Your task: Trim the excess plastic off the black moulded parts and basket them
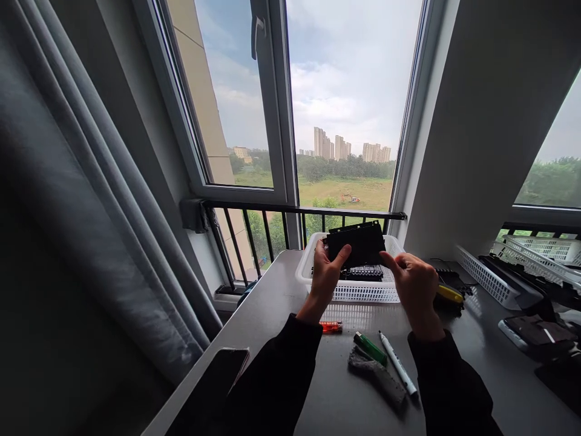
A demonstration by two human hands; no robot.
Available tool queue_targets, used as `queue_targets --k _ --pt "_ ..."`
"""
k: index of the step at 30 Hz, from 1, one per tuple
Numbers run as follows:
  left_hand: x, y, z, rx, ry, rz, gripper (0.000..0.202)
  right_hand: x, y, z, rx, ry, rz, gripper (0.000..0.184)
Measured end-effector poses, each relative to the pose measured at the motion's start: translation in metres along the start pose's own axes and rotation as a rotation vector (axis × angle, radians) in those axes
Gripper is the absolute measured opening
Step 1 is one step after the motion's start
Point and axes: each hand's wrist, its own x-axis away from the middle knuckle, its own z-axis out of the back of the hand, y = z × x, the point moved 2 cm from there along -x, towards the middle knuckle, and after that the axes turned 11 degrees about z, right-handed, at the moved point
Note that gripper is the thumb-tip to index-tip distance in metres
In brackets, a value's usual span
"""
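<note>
A flat black panel (357,243) with small notches along its top edge is tilted up above a white plastic basket (367,293). My left hand (327,269) grips the panel's left end, its thumb laid across the face. At the lower right corner, my right hand (414,284) has curled fingers, with the thumb side pinching or pressing the panel's edge. Dark slotted parts (363,274) lie in the basket below, partly hidden by the panel and my left hand. The panel's far side is out of sight.
Nearer me on the table lie an orange lighter (331,327), a green lighter (370,347), a white marker (398,364) and a grey cloth strip (377,376). A phone-like dark slab (211,381) is at left. A yellow-handled tool (449,294) and another basket (488,277) stand right.
</note>
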Motion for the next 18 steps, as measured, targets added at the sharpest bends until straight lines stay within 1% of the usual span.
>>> queue_targets --k 5,10,13,16,18 --pt "-0.002 0.001 0.003 -0.03 0.008 0.009 0.036 -0.004 0.021 0.015 -0.002 0.049 0.011 0.063" --pt "-0.001 0.005 0.003 0.032 0.006 -0.009 0.038 -0.005 0.041 0.02 -0.041 0.071 0.027 0.062" --pt "0.0 0.007 0.003 0.04 0.026 -0.014 0.039 -0.006 0.044 0.021 -0.052 0.082 0.016 0.062" --pt "0.001 0.006 0.002 0.046 -0.013 0.014 0.039 -0.007 0.041 0.023 -0.094 0.07 0.016 0.062" --pt "0.001 0.006 0.001 0.052 -0.025 0.011 0.039 -0.008 0.042 0.023 -0.124 0.058 -0.034 0.063"
